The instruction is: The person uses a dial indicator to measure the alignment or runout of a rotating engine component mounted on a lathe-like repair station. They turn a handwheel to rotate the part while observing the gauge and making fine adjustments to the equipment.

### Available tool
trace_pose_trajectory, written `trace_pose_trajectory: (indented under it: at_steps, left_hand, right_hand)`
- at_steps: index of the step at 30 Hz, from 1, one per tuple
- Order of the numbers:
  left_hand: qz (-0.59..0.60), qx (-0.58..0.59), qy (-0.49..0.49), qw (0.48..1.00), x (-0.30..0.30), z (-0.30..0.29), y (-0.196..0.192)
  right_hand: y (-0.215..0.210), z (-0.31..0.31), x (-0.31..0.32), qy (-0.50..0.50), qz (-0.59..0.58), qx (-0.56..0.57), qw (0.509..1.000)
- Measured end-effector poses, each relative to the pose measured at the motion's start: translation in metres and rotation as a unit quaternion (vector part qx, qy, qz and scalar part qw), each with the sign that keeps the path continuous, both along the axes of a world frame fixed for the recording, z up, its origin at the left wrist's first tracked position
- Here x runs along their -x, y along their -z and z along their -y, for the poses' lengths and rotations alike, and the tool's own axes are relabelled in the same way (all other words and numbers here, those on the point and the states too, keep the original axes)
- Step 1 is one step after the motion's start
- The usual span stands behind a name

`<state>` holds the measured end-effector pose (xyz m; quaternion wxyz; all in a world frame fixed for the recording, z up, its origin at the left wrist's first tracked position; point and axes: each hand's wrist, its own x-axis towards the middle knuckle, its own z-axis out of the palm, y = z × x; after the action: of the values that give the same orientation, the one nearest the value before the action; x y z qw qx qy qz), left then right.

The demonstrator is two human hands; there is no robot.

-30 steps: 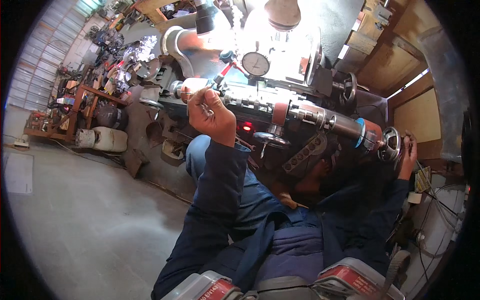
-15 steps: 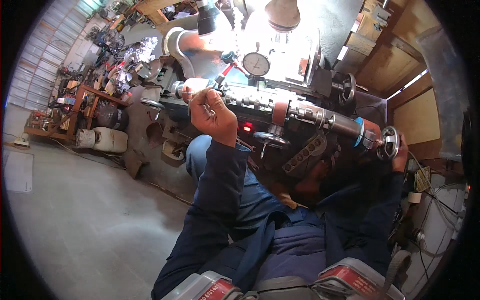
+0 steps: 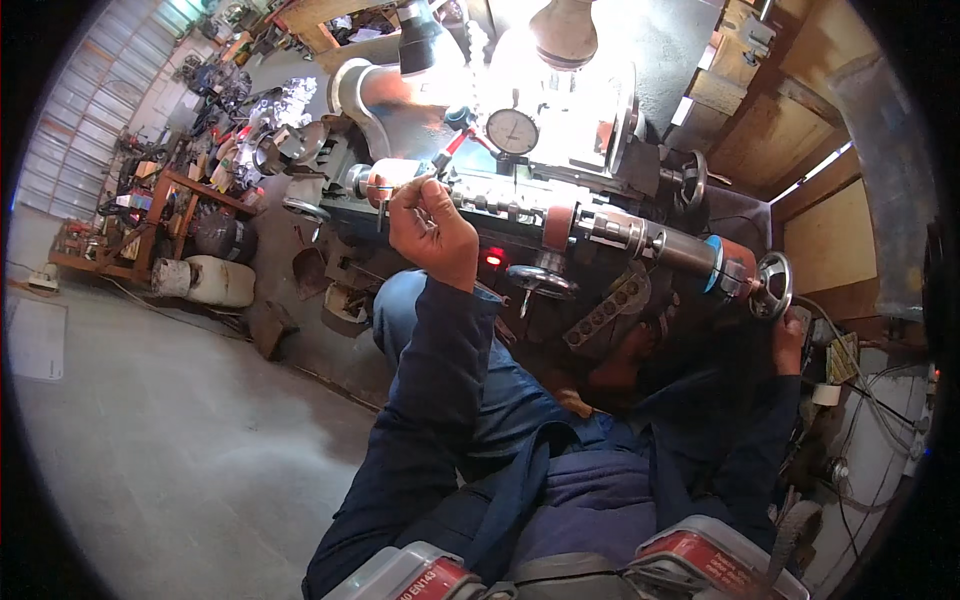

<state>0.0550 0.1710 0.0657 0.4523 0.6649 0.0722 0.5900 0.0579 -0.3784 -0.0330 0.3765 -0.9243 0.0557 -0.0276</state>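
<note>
A big machine (image 3: 560,215) is seen across the top of the picture. The left hand (image 3: 432,232) is held up in front of it, a little to the 11 o'clock side of the middle. Its fingers are curled together around a thin metal tool (image 3: 395,188), and the tool's tip is right by the shiny round end (image 3: 385,178) of the machine. A dial (image 3: 513,131) is seen just up at 1 o'clock from that hand, and a small red light (image 3: 493,258) glows just at 4 o'clock from it.

The right hand (image 3: 788,342) is far off at 3 o'clock, well apart from the left one. It is held just under a small handwheel (image 3: 774,285) at the machine's other end. It cannot be told if the fingers are closed on the wheel. A blue band (image 3: 716,262) is seen on the tube beside that wheel.

A white drum (image 3: 208,281) lies on its side on the floor (image 3: 150,450) at 9 o'clock. What is in it cannot be seen. Cluttered shelves (image 3: 150,200) stand behind it.
</note>
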Motion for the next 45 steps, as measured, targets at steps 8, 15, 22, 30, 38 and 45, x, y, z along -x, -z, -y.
trace_pose_trajectory:
  at_steps: [8, 15, 22, 30, 38, 45]
  left_hand:
    - [-0.079, -0.003, 0.055, 0.995, -0.002, -0.001, 0.001]
    - [-0.263, -0.130, 0.135, 0.946, 0.009, 0.024, -0.006]
    - [-0.332, -0.101, 0.138, 0.927, 0.010, 0.025, 0.004]
    - [-0.328, -0.164, 0.133, 0.921, 0.010, 0.027, 0.000]
    - [-0.377, -0.197, 0.036, 0.904, 0.003, 0.048, 0.002]
    - [-0.368, -0.077, 0.162, 0.912, 0.012, 0.046, 0.004]
  right_hand:
    - [-0.002, 0.000, 0.006, -0.023, 0.007, -0.029, 0.999]
    - [-0.002, -0.004, 0.005, 0.006, 0.004, 0.005, 1.000]
    - [0.004, -0.021, -0.007, -0.027, 0.032, -0.136, 0.990]
    - [0.003, -0.027, -0.009, -0.034, 0.052, -0.160, 0.985]
    - [0.005, -0.031, -0.008, 0.010, 0.045, -0.131, 0.990]
    - [0.015, -0.018, -0.011, -0.035, 0.084, -0.098, 0.991]
